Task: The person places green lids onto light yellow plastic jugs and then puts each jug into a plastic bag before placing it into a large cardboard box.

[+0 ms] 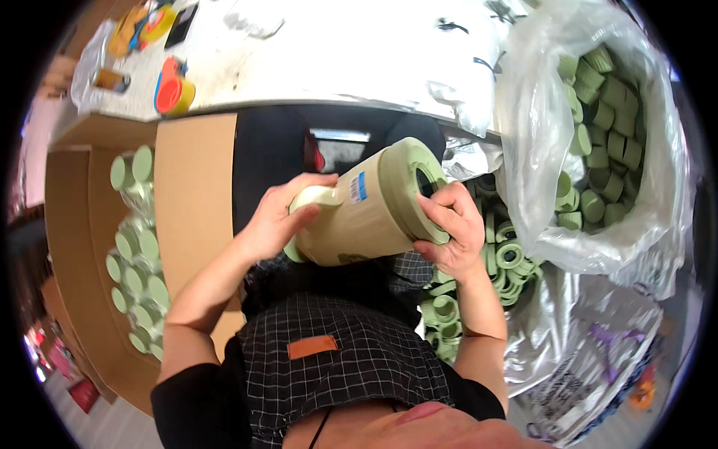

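A large beige jug (359, 230) with pale green trim lies tilted across my lap, its top turned to the right. A blue-and-white label is stuck on its side. My left hand (278, 217) is closed around the green side handle (317, 197). On the other end, my right hand (458, 228) grips the green rim piece (399, 193), thumb and fingers at the edge of its dark round opening. Whether that piece is fully seated cannot be made out.
A cardboard box (196, 202) of clear containers with green lids (134, 280) stands left. At right, a clear plastic bag (535, 157) holds green caps (613, 142); green rings and handle parts (508, 258) lie below it. Tape rolls (176, 93) sit on the white table (336, 52) ahead.
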Motion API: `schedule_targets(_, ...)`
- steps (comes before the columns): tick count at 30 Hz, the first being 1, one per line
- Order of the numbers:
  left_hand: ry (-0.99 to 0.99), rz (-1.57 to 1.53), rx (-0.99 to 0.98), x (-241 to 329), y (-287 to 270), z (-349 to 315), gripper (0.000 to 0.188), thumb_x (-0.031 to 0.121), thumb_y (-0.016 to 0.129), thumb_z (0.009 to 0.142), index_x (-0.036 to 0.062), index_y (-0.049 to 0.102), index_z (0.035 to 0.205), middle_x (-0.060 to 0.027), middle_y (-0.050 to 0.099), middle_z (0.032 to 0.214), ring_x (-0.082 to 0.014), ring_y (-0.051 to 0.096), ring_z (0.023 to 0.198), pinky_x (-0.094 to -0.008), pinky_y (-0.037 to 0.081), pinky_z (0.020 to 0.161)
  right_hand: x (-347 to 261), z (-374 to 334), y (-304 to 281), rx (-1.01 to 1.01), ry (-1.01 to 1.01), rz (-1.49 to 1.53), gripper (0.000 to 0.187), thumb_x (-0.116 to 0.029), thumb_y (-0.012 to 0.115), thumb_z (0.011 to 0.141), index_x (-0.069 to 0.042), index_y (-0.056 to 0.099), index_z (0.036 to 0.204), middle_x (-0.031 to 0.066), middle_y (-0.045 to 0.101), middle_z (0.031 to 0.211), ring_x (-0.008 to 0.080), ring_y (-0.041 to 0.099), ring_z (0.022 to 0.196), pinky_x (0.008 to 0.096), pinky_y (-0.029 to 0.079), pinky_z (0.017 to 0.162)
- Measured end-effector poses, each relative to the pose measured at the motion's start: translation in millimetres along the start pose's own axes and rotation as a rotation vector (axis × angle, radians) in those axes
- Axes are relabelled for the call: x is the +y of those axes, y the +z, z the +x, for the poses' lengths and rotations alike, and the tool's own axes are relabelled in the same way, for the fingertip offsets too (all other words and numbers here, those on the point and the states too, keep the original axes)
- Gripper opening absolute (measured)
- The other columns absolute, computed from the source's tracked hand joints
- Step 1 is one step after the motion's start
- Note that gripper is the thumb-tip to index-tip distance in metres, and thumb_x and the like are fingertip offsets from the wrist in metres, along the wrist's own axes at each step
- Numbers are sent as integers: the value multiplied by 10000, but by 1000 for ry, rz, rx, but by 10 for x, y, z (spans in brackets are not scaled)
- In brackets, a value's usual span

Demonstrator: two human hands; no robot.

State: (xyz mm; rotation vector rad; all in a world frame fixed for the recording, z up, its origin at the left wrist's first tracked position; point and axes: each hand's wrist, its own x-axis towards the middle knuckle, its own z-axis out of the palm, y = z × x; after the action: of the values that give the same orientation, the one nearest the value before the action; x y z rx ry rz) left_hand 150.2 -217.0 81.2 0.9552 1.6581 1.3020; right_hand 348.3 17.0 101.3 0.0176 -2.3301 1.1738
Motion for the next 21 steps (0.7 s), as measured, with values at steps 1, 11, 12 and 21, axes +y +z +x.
schedule_targets(1,27,-1,-16,50,-25,3,369,138,591,962,76,568,1325,-128,663,1243,-237,659,1084,-348,514,930,-39,-31,40,5,21,1,589,-442,779,754,-40,707,1177,44,534,849,219,515,757,337,428,665)
schedule_targets(11,47,526,-87,448,601,-337,637,260,704,883,34,416,1404,-240,471,1443,-388,671,992,-437,557,816,8,70,116,116,552,41,440,-286,637,932,50,641,1215,108,536,828,216,533,802,337,445,734)
schedule_targets(12,-50,516,-118,468,543,-301,642,288,711,877,47,427,1400,-225,444,1476,-408,674,976,-432,561,810,-103,122,105,50,516,-83,462,-295,641,927,48,629,1236,112,531,821,226,536,810,339,446,733)
schedule_targets(21,90,445,-11,219,400,-264,657,281,736,858,42,435,1391,-221,507,1413,-381,667,1027,-388,550,853,-207,311,127,-30,392,-193,530,-389,610,915,30,639,1237,144,524,781,286,552,702,384,465,652)
